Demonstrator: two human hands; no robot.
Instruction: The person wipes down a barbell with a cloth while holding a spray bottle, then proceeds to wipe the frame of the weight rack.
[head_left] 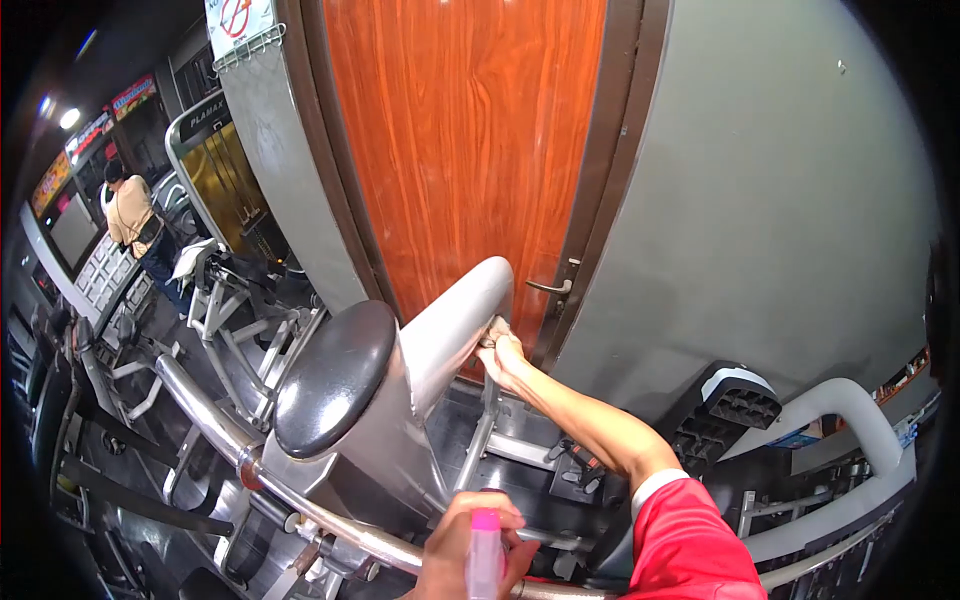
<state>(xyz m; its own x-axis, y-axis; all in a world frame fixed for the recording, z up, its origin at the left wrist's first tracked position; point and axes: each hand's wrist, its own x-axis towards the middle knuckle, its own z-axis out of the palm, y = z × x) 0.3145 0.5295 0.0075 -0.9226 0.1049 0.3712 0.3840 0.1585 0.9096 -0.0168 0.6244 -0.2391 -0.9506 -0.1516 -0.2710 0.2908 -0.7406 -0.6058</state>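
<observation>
My right hand (503, 358) reaches forward, its fingers closed round a crumpled, light brown cloth (493, 332). The cloth is against the side of a thick grey machine frame tube (455, 318). Low in the view, my left hand (462, 545) is wrapped round a clear bottle with a pink top (485, 560), near a metal rail (350, 528). A round black pad (337, 378) sits on the machine, left of the grey tube.
Behind the machine stands a reddish wooden door (465, 140) with a metal handle (550, 288). Gym machines (225, 310) fill the left side, where a person (140, 225) stands farther back. A curved grey frame (860, 410) is at the right.
</observation>
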